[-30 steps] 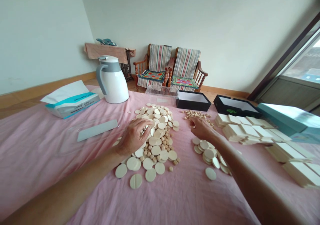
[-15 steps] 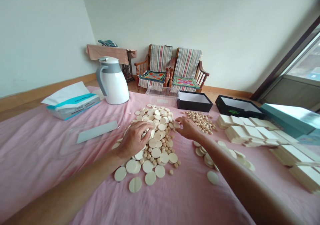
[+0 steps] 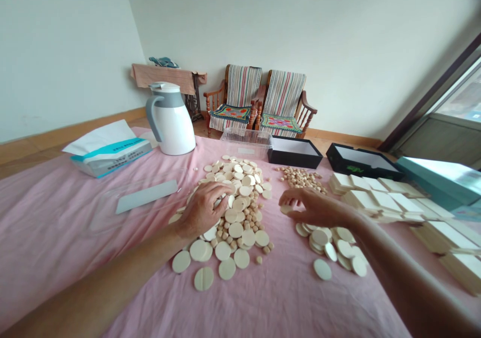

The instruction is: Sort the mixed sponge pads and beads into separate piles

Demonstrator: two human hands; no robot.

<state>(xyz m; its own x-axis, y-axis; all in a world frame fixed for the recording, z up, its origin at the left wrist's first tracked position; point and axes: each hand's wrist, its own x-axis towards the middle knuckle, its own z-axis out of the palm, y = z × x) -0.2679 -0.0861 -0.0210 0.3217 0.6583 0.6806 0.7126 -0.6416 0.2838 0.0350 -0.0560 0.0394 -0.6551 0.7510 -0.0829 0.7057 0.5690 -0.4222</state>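
A large mixed pile of pale round wooden discs (image 3: pixel 235 230) and small wooden cubes (image 3: pixel 252 221) lies on the pink cloth in front of me. My left hand (image 3: pixel 205 205) rests over the left side of this pile, thumb and fingers apart; its fingertips touch discs there. To the right of the pile, my right hand (image 3: pixel 306 205) is just above the cloth, with a wooden disc (image 3: pixel 287 209) pinched under its fingers. Below that hand is a smaller group of discs (image 3: pixel 320 236). Behind it sits a heap of small cubes (image 3: pixel 300 176).
Stacks of square wooden pieces (image 3: pixel 398 202) stand at right, beside a teal box (image 3: pixel 439 180). Two black boxes (image 3: pixel 295 157) and a clear plastic tray (image 3: pixel 244 140) line the back. A white jug (image 3: pixel 175 127), tissue pack (image 3: pixel 108 152) and clear lid (image 3: pixel 146 196) are at left.
My right hand has moved from the edge of the large pile rightward, toward the smaller disc group, carrying a disc. My left hand has stayed on the pile.
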